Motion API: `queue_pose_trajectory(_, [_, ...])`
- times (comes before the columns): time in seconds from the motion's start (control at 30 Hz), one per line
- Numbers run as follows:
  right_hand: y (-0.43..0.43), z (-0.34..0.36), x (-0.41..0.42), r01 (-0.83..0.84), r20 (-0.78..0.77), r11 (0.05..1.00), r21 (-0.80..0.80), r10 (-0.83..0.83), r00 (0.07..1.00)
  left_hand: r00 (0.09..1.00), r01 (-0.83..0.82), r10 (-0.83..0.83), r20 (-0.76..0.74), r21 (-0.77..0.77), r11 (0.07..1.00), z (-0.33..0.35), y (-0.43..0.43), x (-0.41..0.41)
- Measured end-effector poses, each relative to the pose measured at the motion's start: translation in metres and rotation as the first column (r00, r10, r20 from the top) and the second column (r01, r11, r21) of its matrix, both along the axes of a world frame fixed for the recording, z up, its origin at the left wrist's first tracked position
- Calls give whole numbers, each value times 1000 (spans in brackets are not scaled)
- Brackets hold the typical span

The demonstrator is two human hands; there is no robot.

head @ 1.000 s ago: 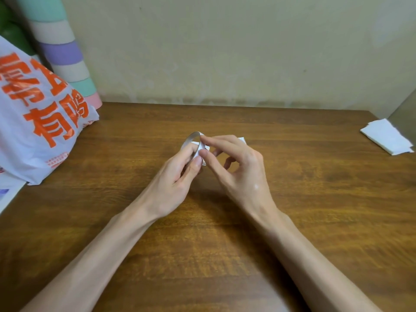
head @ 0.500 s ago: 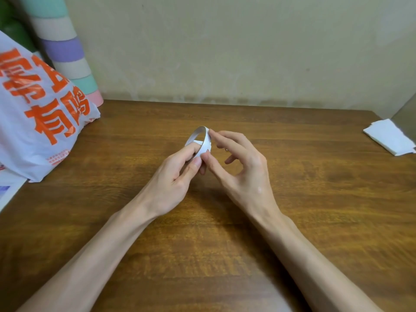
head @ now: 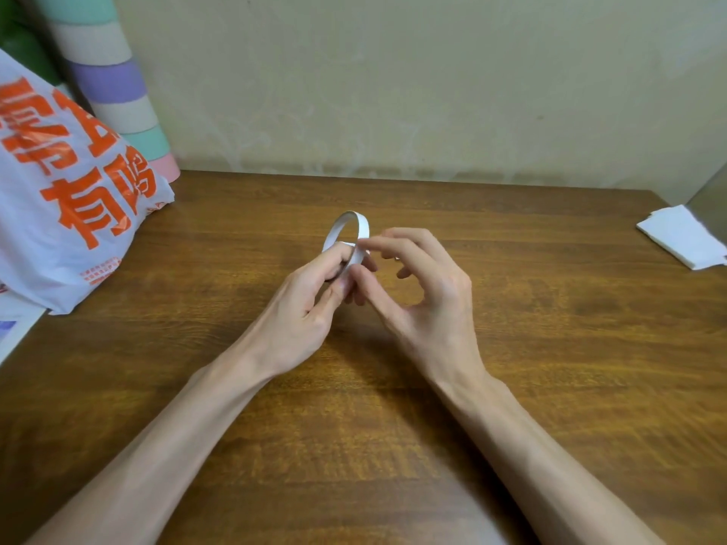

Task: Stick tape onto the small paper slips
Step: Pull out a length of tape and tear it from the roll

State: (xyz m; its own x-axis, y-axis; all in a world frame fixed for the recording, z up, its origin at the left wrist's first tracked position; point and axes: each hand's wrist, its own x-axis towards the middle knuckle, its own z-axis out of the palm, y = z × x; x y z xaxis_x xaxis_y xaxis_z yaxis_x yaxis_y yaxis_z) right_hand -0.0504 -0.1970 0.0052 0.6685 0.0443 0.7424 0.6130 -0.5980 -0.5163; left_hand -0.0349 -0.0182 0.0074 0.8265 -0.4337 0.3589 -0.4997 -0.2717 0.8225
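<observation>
- The tape roll (head: 348,234), a thin white ring, is held upright over the middle of the tabletop (head: 550,387), lifted off the wood.
- The left hand (head: 303,308) pinches the ring's lower rim at about 7 o'clock, between thumb and fingers.
- The right hand (head: 429,300) reaches in from 4 o'clock. Its forefinger and thumb curl onto the ring's right side and pinch the band, and the other fingers are loosely bent. It is too small to tell whether a loose end is up.
- This looks like finding and peeling the tape's end. The left grip should stay firm without squashing the ring. A nail dragged along the band will catch the edge. Then peel slowly and straight, so the sticky side does not fold on itself.
- A white paper stack (head: 684,239) lies at 2 o'clock by the tabletop's far right edge, well apart from the hands. These may be the slips, though I cannot tell.
- A printed plastic bag (head: 67,214) sits at 10 o'clock, with a striped tube (head: 114,84) behind it.
</observation>
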Motion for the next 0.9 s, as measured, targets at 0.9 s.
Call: queue_pose_trajectory(0.9, [-12, 12, 6, -178, -446, 924, 339, 324, 834, 999, 8, -11, 32, 87, 996, 10, 4, -4])
